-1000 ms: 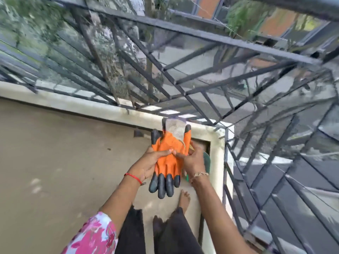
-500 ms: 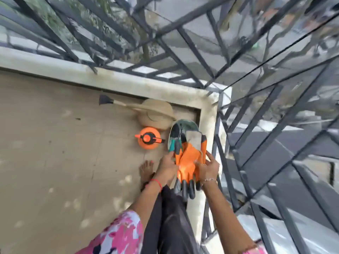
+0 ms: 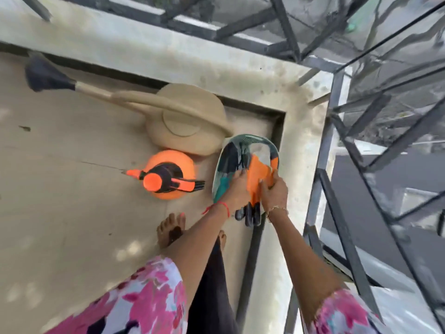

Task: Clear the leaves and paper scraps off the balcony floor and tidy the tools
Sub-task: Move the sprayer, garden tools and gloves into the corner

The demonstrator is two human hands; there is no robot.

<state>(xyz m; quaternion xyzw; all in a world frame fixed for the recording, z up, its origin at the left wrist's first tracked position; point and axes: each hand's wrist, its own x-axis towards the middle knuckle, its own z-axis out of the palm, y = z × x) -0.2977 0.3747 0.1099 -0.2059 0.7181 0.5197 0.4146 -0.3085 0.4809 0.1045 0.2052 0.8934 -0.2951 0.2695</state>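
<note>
Over the balcony floor (image 3: 72, 213), left hand (image 3: 237, 191) and right hand (image 3: 275, 192) grip orange, black-tipped gloves (image 3: 258, 171).

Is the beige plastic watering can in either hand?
No, the watering can sits on the floor; left hand and right hand grip the orange gloves.

Sprayer (image 3: 168, 175) before watering can (image 3: 190, 131), gloves (image 3: 258, 172) over tub (image 3: 250, 137) right of both

Beige balcony floor (image 3: 60, 213) left of the left hand (image 3: 237, 191), dappled with pale light patches (image 3: 130, 251) nearer the body. Stained concrete kerb (image 3: 168, 51) beyond both hands, turning a corner just right of the right hand (image 3: 274, 194). Dark metal railing (image 3: 322, 153) farther right, grey ground (image 3: 346, 179) showing through it.
</note>
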